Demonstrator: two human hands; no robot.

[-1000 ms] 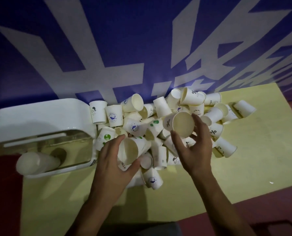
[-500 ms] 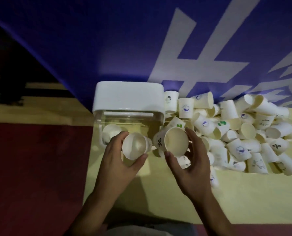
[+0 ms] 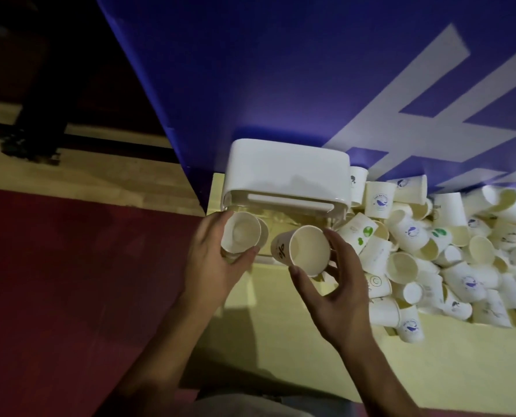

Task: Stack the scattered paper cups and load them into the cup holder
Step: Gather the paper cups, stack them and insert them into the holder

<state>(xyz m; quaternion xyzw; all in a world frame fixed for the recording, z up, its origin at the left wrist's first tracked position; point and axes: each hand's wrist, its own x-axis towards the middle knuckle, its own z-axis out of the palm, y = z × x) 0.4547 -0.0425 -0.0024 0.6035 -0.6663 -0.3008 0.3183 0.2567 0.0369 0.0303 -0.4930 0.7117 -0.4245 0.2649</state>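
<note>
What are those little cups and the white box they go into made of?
The cups look like thin matte paper: off-white walls, rolled rims, printed logos. The cup holder has a smooth, slightly glossy white top with rounded corners, probably moulded plastic; its lower part seems clear plastic, since the yellow surface shows through, though the dim light leaves that uncertain.
</note>
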